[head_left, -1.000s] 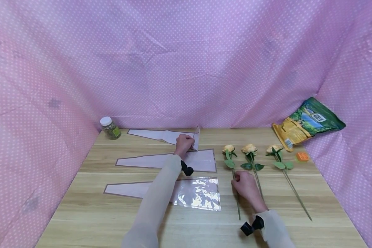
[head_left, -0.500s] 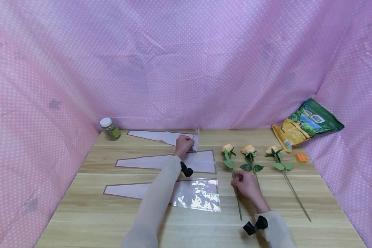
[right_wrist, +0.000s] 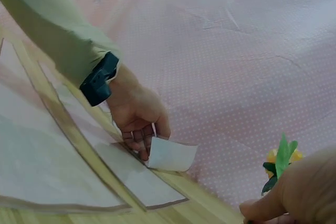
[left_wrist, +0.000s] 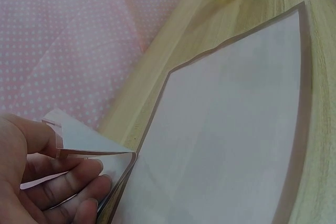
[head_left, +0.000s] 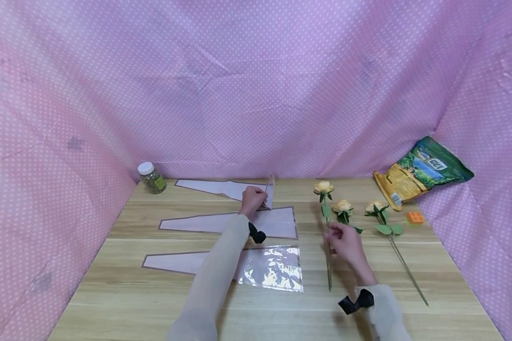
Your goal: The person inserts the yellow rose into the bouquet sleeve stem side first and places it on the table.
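The left hand (head_left: 253, 199) pinches the raised wide end of the farthest white, brown-edged sleeve (head_left: 205, 185); in the left wrist view the left hand (left_wrist: 47, 177) has its thumb and fingers on the lifted flap (left_wrist: 86, 136). The right hand (head_left: 345, 241) holds the leftmost yellow rose (head_left: 324, 187) by its stem, the bloom pointing to the back. In the right wrist view the right hand (right_wrist: 299, 192) partly covers that rose (right_wrist: 283, 158). Beside it lie a second rose (head_left: 342, 206), its stem mostly behind the hand, and a third rose (head_left: 376, 207).
Two more sleeves (head_left: 277, 222) (head_left: 277, 267) lie nearer the front, the left arm crossing over them. A jar with a white lid (head_left: 152, 178) stands at the back left. At the right are a green and yellow bag (head_left: 424, 168) and an orange block (head_left: 416, 217).
The right hand has moved slightly toward the back with the leftmost rose, whose bloom and stem shifted the same way. The left hand stays at the raised sleeve end.
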Demonstrator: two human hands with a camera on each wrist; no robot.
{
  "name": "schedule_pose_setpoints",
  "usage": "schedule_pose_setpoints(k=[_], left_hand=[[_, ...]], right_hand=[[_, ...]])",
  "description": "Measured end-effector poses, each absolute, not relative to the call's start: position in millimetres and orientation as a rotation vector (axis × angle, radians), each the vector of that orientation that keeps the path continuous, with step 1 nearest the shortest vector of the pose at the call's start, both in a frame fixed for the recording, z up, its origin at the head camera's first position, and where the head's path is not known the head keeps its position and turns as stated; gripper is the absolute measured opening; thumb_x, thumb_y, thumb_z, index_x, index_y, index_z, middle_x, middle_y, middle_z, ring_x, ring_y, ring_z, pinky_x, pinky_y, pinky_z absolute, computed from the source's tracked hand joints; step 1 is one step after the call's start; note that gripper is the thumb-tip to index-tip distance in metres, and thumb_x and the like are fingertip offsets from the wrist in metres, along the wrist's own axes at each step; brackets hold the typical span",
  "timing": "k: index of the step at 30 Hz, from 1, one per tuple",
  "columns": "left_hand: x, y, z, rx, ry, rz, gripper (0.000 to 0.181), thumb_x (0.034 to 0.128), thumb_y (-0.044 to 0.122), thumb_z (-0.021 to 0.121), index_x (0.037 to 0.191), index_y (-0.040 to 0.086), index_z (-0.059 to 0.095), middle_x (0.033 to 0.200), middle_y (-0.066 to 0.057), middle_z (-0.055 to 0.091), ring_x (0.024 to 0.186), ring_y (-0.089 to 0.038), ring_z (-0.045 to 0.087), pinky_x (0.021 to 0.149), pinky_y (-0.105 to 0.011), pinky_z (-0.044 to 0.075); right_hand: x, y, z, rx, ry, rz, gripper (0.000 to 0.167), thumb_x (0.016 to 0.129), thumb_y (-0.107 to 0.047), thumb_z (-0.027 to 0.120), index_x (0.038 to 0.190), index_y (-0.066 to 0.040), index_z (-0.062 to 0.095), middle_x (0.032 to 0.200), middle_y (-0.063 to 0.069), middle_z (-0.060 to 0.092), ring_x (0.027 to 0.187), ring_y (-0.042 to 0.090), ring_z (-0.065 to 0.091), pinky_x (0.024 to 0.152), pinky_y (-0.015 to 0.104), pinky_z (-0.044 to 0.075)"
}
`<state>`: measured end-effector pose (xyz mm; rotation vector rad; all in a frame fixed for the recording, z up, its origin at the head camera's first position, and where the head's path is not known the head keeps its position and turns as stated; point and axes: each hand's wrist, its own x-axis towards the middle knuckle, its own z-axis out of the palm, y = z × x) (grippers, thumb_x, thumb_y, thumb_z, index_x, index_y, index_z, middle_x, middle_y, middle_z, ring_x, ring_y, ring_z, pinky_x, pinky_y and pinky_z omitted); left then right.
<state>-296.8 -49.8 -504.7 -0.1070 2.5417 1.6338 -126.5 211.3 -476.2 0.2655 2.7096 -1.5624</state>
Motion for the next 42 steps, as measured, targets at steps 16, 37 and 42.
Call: schedule_pose_setpoints(k=[16,37,42], left_hand=[[-292,-46,-501,-0.094,2.580,1.624,0.017,0.0869,0.010,0.063,0.091,0.001,0.076,0.074,-0.006,0.069,0.063,-0.011,0.058,0.058,-0.021,0.046],[-291,-44,-504,-0.117,2.615,1.575,0.019,0.0908,0.015,0.063,0.098,0.004,0.076,0.084,-0.009,0.072,0.068,-0.013,0.060,0.060,-0.022,0.047],[-290,-44,-504,-0.127,2.608,1.581,0.018,0.0910,0.015,0.063,0.096,0.004,0.076,0.084,-0.009,0.072,0.069,-0.014,0.060,0.060,-0.022,0.047]], right_hand=[[-156,211,-450,0.315,2.540,-1.937,0.042,0.097,-0.005,0.061,0.135,0.010,0.051,0.098,0.003,0.061,0.072,-0.007,0.061,0.058,0.020,0.056],[-202,195,-432,0.418,2.298,-2.427,0.024,0.098,-0.002,0.058,0.121,-0.003,0.054,0.092,-0.006,0.055,0.077,0.001,0.067,0.064,0.022,0.059],[-215,188,-429,0.436,2.241,-2.541,0.021,0.096,0.000,0.059,0.117,-0.005,0.055,0.089,-0.004,0.054,0.078,0.004,0.070,0.063,0.021,0.059]])
